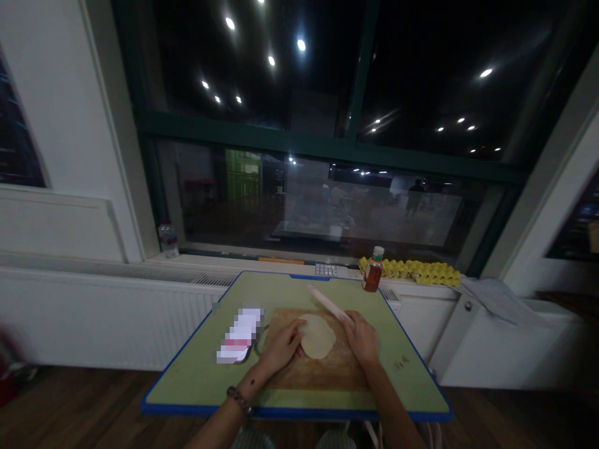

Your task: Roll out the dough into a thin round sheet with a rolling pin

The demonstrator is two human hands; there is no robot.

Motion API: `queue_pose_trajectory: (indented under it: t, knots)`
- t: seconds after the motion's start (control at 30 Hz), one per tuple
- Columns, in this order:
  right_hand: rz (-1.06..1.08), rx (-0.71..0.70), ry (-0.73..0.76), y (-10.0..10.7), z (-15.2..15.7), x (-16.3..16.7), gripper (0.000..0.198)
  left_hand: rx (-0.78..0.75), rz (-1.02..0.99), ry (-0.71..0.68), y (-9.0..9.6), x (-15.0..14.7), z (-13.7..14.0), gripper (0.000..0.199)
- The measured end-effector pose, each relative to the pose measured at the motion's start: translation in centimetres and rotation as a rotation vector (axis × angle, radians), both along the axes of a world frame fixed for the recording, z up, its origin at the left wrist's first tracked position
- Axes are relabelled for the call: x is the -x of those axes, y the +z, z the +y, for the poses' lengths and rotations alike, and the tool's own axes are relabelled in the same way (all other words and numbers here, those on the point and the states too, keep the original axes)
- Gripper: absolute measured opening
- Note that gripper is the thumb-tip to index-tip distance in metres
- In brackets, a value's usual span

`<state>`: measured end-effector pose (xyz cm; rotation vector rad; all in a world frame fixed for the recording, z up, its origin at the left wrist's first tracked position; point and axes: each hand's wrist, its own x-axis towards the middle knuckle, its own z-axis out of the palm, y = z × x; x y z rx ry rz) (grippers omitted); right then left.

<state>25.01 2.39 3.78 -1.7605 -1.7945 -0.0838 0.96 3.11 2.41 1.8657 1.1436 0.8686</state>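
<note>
A thin, pale round of dough (317, 337) lies on a wooden cutting board (322, 378) in front of me. My left hand (282, 345) is at the dough's left edge, its fingers closed on the rim with the thumb on top. In my right hand (361, 337) is the near end of a light wooden rolling pin (328, 302). The pin slants up to the left, past the dough's far side, its other end over the green table beyond the board. My right fingers are wrapped round it. Fingertips of both hands are partly hidden.
The board sits on a green, blue-edged small table (187, 380). Left of the board lies a phone (241, 337) with its screen blurred. A bottle of reddish liquid (373, 270) stands at the far right corner. Behind are yellow egg trays (421, 272), a clear bottle (169, 239) and a radiator (116, 318).
</note>
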Motion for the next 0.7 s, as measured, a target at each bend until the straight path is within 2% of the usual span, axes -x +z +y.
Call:
queue_pose_trajectory:
  t: [0.17, 0.3, 0.7]
  knots:
    - [-0.009, 0.023, -0.017, 0.2, -0.1, 0.1, 0.033, -0.092, 0.092, 0.038, -0.3, 0.1, -0.1, 0.042]
    - [-0.010, 0.023, -0.015, 0.2, -0.1, 0.1, 0.032, -0.124, 0.084, 0.062, -0.4, 0.0, -0.2, 0.043]
    - [-0.001, -0.022, 0.004, -0.9, 0.4, -0.3, 0.033, -0.135, 0.099, 0.098, 1.7, -0.5, -1.9, 0.034]
